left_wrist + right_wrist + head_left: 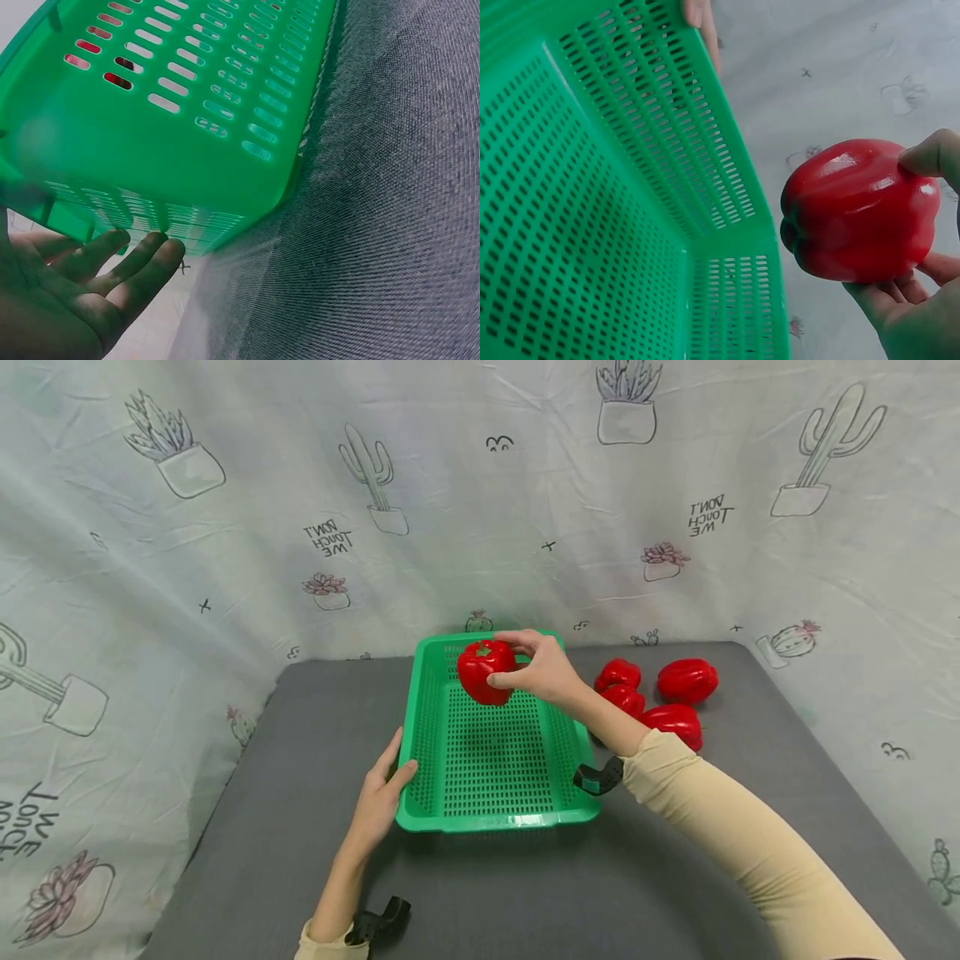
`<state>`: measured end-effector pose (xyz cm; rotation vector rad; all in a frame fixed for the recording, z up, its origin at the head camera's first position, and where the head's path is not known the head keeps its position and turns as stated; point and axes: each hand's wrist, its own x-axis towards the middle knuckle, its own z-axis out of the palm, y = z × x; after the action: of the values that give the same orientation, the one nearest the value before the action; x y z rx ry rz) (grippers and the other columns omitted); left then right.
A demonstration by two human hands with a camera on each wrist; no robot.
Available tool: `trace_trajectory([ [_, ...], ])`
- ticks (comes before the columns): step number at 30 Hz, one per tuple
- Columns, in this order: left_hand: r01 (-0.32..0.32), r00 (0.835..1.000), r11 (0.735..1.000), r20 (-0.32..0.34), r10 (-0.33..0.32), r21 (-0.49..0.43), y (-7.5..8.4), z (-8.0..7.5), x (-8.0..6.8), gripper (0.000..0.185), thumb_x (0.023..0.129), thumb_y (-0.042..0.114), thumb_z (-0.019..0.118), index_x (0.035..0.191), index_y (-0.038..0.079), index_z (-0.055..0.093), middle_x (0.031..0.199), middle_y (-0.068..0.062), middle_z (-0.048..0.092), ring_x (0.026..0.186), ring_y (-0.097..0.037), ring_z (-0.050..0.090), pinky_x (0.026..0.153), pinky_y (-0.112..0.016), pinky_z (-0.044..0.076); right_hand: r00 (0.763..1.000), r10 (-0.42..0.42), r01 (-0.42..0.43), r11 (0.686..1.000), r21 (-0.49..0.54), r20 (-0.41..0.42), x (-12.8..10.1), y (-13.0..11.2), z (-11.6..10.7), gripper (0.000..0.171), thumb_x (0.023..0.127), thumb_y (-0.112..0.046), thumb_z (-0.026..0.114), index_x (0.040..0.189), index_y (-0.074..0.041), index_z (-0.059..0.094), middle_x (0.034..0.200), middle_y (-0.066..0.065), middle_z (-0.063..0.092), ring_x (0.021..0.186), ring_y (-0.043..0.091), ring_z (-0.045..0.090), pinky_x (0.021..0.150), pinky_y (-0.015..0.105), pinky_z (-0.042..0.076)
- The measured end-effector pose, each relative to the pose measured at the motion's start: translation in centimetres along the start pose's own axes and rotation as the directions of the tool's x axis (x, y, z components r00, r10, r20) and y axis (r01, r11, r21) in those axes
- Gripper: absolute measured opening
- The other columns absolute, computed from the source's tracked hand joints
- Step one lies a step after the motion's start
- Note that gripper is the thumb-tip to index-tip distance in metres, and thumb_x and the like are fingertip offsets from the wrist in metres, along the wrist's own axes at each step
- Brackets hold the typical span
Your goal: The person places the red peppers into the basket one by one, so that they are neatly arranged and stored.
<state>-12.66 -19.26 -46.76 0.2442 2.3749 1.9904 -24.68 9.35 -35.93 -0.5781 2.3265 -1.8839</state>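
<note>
The left hand (383, 792) gripped the left rim of the green basket (498, 821), apparently steadying it, while the right hand (543, 668) pinched a red pepper (477, 673) above its far half, seemingly raised to clear the rim, other peppers (687, 682) lying right on the table (315, 735).

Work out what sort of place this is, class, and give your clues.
Probably a staged indoor tabletop workspace, though the wider room is hidden. Clues: the gray table, the cactus-print cloth hanging behind and beside it, and the green basket with red peppers lying nearby.
</note>
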Motion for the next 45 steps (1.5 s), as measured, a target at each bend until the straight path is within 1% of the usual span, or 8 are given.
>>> trace_trajectory([
  [4, 0.017, 1.000, 1.000, 0.010, -0.017, -0.019, 0.4, -0.1, -0.1, 0.060, 0.106, 0.022, 0.048, 0.157, 0.026, 0.017, 0.159, 0.003, 0.018, 0.142, -0.016, 0.024, 0.105, -0.029, 0.033, 1.000, -0.002, 0.002, 1.000, 0.023, -0.001, 1.3, 0.2, 1.7, 0.058, 0.080, -0.014, 0.081, 0.134, -0.009, 0.060, 0.130, 0.005, 0.051, 0.115, 0.026, 0.053, 0.078, 0.042, 0.055],
  [8, 0.033, 0.999, 0.999, 0.018, -0.032, -0.026, 1.7, -0.1, -0.4, 0.061, 0.106, 0.016, 0.048, 0.157, 0.019, 0.016, 0.159, -0.003, 0.020, 0.140, -0.021, 0.028, 0.099, -0.020, 0.038, 1.000, -0.002, 0.002, 0.997, 0.073, -0.008, 2.6, 1.1, 2.8, 0.055, 0.081, -0.010, 0.079, 0.132, -0.009, 0.060, 0.129, 0.006, 0.053, 0.112, 0.027, 0.054, 0.078, 0.042, 0.055],
  [13, 0.027, 0.999, 0.999, 0.026, -0.026, -0.023, 3.5, 0.1, -1.0, 0.061, 0.106, 0.015, 0.048, 0.158, 0.011, 0.016, 0.159, -0.007, 0.021, 0.140, -0.024, 0.030, 0.098, -0.020, 0.039, 0.998, 0.056, -0.052, 0.995, 0.088, -0.037, 3.7, 2.7, 3.7, 0.055, 0.080, -0.007, 0.079, 0.132, -0.008, 0.060, 0.122, 0.009, 0.059, 0.111, 0.030, 0.054, 0.079, 0.042, 0.055],
  [16, 0.025, 0.999, 0.999, 0.035, -0.023, -0.038, 3.7, 0.3, -1.2, 0.062, 0.106, 0.015, 0.048, 0.158, 0.009, 0.015, 0.159, -0.008, 0.022, 0.140, -0.025, 0.030, 0.099, -0.023, 0.039, 0.995, 0.091, -0.089, 0.993, 0.084, -0.028, 3.9, 3.8, 4.1, 0.055, 0.079, -0.007, 0.081, 0.131, -0.008, 0.061, 0.121, 0.009, 0.060, 0.111, 0.030, 0.055, 0.079, 0.042, 0.054],
  [20, 0.031, 0.999, 0.999, 0.039, -0.030, -0.042, 3.6, 0.4, -1.1, 0.061, 0.106, 0.014, 0.048, 0.158, 0.011, 0.016, 0.159, -0.007, 0.023, 0.139, -0.026, 0.031, 0.100, -0.026, 0.039, 0.992, 0.119, -0.116, 0.988, 0.099, -0.029, 3.9, 5.1, 4.5, 0.055, 0.079, -0.006, 0.081, 0.130, -0.009, 0.061, 0.123, 0.009, 0.059, 0.110, 0.029, 0.056, 0.079, 0.042, 0.055],
  [30, 0.008, 1.000, 0.999, 0.024, -0.007, -0.031, 3.3, 0.4, -1.1, 0.061, 0.106, 0.014, 0.047, 0.157, 0.011, 0.016, 0.159, -0.007, 0.020, 0.141, -0.024, 0.027, 0.099, -0.020, 0.037, 0.982, 0.185, -0.179, 0.977, 0.112, -0.045, 4.7, 8.3, 5.4, 0.055, 0.076, -0.004, 0.083, 0.127, -0.013, 0.064, 0.115, 0.009, 0.062, 0.100, 0.027, 0.060, 0.077, 0.040, 0.055],
  [38, 0.000, 1.000, 1.000, 0.009, 0.000, -0.026, 0.3, 0.5, -0.5, 0.060, 0.105, 0.028, 0.051, 0.157, 0.027, 0.021, 0.158, 0.003, 0.023, 0.140, -0.018, 0.029, 0.104, -0.033, 0.036, 0.974, 0.225, -0.228, 0.961, 0.159, 0.035, 4.1, 6.8, 5.3, 0.064, 0.079, 0.006, 0.078, 0.138, 0.002, 0.053, 0.134, 0.022, 0.052, 0.116, 0.035, 0.053, 0.087, 0.047, 0.051],
  [45, 0.003, 1.000, 0.999, 0.017, -0.002, -0.053, 0.3, 0.1, -0.4, 0.062, 0.106, 0.020, 0.049, 0.158, 0.019, 0.017, 0.159, -0.002, 0.020, 0.140, -0.023, 0.030, 0.099, -0.024, 0.040, 0.975, 0.218, -0.209, 0.962, 0.176, -0.032, 5.9, 10.0, 6.1, 0.062, 0.076, 0.003, 0.082, 0.132, -0.012, 0.061, 0.133, 0.006, 0.055, 0.120, 0.027, 0.050, 0.087, 0.041, 0.051],
])
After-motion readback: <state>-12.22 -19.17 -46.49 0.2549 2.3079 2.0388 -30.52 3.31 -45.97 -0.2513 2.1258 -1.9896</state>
